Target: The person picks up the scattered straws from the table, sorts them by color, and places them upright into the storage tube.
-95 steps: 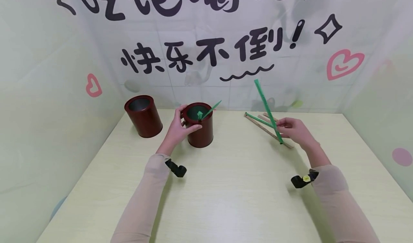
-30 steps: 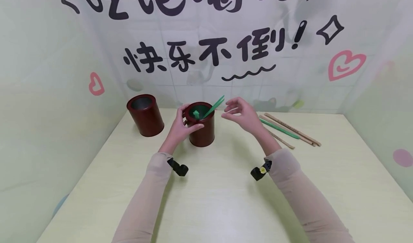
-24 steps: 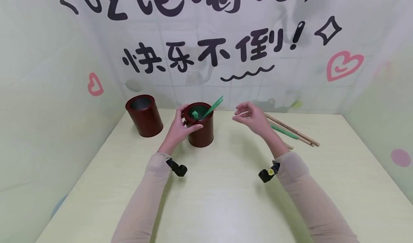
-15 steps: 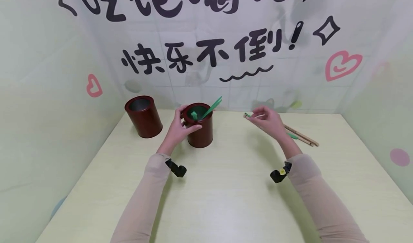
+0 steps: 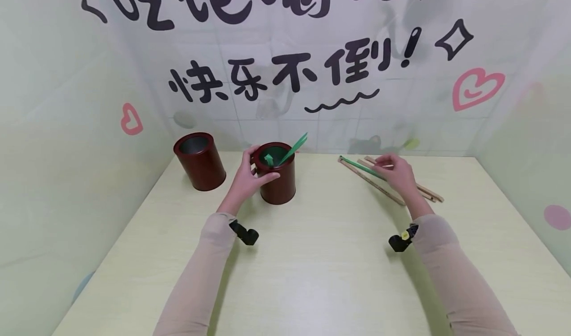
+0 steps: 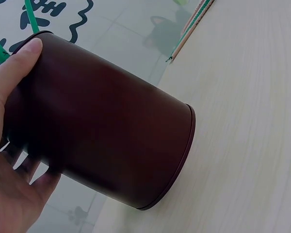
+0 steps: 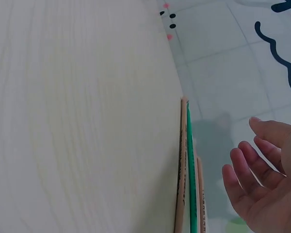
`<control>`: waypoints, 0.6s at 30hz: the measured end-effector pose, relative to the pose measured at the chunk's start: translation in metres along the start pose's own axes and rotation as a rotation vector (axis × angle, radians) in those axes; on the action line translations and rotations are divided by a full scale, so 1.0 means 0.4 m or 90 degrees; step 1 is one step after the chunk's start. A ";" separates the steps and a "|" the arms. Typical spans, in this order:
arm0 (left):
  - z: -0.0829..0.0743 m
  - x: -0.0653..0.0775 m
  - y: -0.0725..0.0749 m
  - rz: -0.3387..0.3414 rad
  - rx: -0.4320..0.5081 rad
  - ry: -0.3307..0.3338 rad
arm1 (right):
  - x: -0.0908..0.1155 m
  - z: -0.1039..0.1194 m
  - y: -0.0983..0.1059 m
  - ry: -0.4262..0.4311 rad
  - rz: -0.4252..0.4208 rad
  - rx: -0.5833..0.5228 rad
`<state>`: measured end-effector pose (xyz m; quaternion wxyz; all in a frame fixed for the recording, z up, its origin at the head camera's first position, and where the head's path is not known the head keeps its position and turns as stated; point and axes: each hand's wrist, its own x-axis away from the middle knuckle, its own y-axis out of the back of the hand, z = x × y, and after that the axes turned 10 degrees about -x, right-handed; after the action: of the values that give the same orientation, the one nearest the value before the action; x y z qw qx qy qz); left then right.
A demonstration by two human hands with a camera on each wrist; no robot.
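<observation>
My left hand [image 5: 245, 180] holds a dark red cylindrical canister [image 5: 278, 187] near its rim, thumb in front and fingers round the back. The left wrist view shows this canister [image 6: 102, 121] tilted across the picture. Inside it, green sticks [image 5: 295, 147] lean out to the right, and a shorter green end shows within the opening. My right hand [image 5: 397, 175] is over a loose bunch of thin sticks at the back right, nearest a green stick [image 5: 363, 167] among brown sticks [image 5: 372, 182]. In the right wrist view, my right hand [image 7: 266, 179] has thumb and fingers apart, with nothing between them.
A second dark red canister [image 5: 199, 162] stands to the left, its opening showing no contents. The pale table [image 5: 312, 266] meets a white printed backdrop [image 5: 312, 128] right behind the canisters and sticks. Curtain-like side walls [image 5: 58, 128] flank the table.
Earlier the right hand held a green stick upright; that stick now leans in the canister beside another. The right hand has since moved right, back over the bunch. The left hand keeps its place.
</observation>
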<state>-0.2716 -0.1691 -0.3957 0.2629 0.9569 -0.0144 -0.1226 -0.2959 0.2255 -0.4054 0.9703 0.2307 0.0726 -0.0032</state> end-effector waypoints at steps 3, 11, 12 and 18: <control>0.001 -0.001 -0.001 0.001 -0.002 0.001 | 0.002 -0.021 0.008 -0.014 -0.011 0.008; 0.002 -0.002 -0.001 -0.001 0.003 0.008 | 0.004 -0.061 0.025 -0.052 -0.006 0.027; 0.002 -0.002 -0.001 0.000 0.003 0.007 | 0.005 -0.064 0.027 -0.057 -0.003 0.031; 0.003 -0.002 0.000 0.002 0.006 0.011 | 0.009 -0.080 0.039 -0.091 0.047 0.066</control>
<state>-0.2726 -0.1694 -0.3966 0.2587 0.9591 -0.0138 -0.1138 -0.2963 0.2540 -0.4270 0.9592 0.2825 -0.0055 0.0122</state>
